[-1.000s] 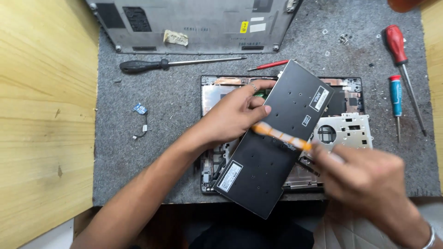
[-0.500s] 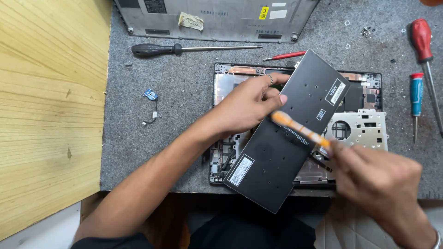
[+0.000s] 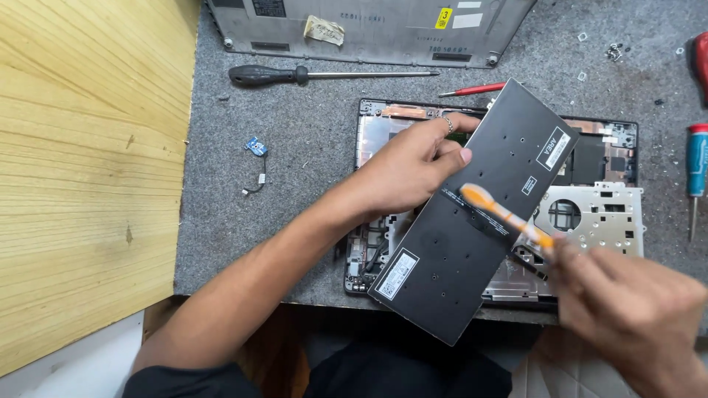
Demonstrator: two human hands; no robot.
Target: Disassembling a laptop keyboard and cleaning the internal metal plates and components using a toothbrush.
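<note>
My left hand (image 3: 413, 166) grips the upper left edge of a black keyboard panel (image 3: 472, 243), holding it tilted, back side up, above an opened laptop base (image 3: 601, 147). My right hand (image 3: 634, 309) holds an orange-handled tool (image 3: 505, 215) whose blurred tip lies against the panel's back. A silver perforated metal bracket (image 3: 597, 217) rests in the laptop base to the right of the panel.
A grey felt mat (image 3: 295, 206) covers the wooden table (image 3: 88, 162). A grey laptop cover (image 3: 369, 29) lies at the back, a black screwdriver (image 3: 295, 74) before it. A small blue board with a cable (image 3: 256, 147) lies left; red (image 3: 699, 55) and blue (image 3: 696, 162) screwdrivers lie right.
The camera view has shifted slightly. My right hand has swept the orange tool across the panel's back while my left hand kept its hold on the panel.
</note>
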